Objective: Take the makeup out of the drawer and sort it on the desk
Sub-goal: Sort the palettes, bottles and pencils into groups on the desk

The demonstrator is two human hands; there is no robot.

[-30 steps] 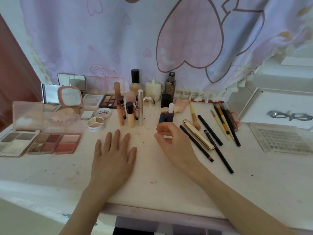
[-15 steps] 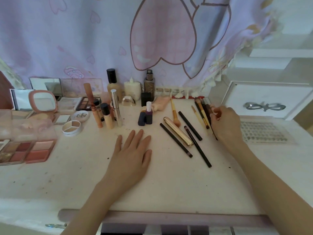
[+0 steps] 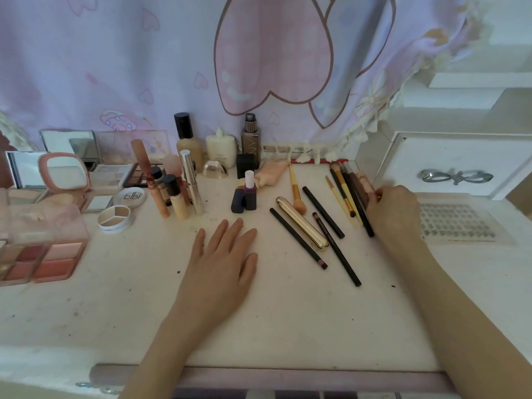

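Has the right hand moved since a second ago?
Yes. The right hand went rightward from near the purple-and-white bottle, past the gold tube, to the brushes beside the white drawer.

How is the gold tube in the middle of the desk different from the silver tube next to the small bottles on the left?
The gold tube lies flat on the desk among dark pencils; the silver tube stands upright among small bottles. The gold one looks wider and uniformly shiny gold; the silver one is slimmer, with a pinkish band partway down. Both are metallic, capped cylinders, and neither hand touches them.
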